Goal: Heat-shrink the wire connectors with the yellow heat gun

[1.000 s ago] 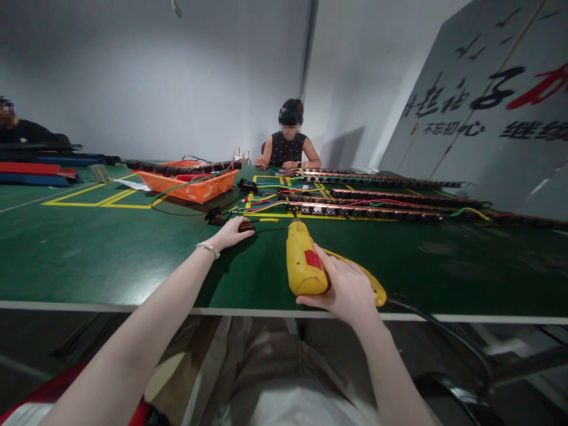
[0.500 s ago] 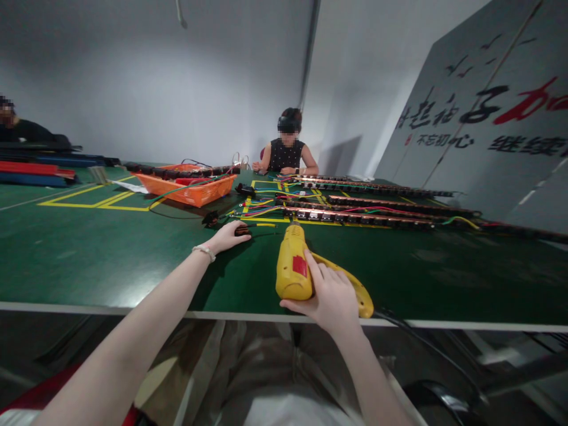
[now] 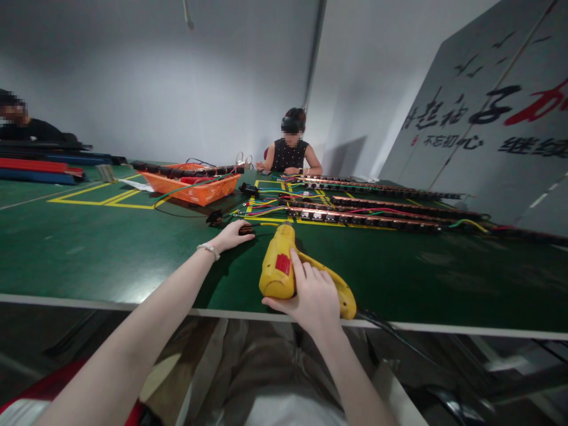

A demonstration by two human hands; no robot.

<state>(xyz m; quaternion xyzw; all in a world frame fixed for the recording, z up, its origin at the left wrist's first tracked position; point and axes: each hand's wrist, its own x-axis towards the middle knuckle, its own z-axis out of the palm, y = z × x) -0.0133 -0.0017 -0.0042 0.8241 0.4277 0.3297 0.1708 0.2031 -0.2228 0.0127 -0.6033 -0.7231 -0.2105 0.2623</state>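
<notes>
My right hand [image 3: 313,290] is wrapped around a yellow heat gun [image 3: 277,269] with a red label. The tool lies low over the green tabletop, its nozzle pointing away from me and a black cord running off its rear to the right. My left hand [image 3: 233,235], with a bracelet on the wrist, is closed over a dark coppery part [image 3: 245,229] on the table. A yellow-sleeved wire [image 3: 267,224] reaches from that part toward the nozzle, and its far end is hidden by the tool.
Long copper-and-black strips [image 3: 364,218] with coloured wires lie behind the heat gun, to the right. An orange basket [image 3: 195,192] with parts stands at the back left. One co-worker [image 3: 290,155] sits across the green table [image 3: 110,254], another at far left. Red and blue bars [image 3: 42,171] lie there.
My right hand has shifted the heat gun leftward, so its nozzle now overlaps the end of the yellow-sleeved wire. My left hand keeps its grip in nearly the same place.
</notes>
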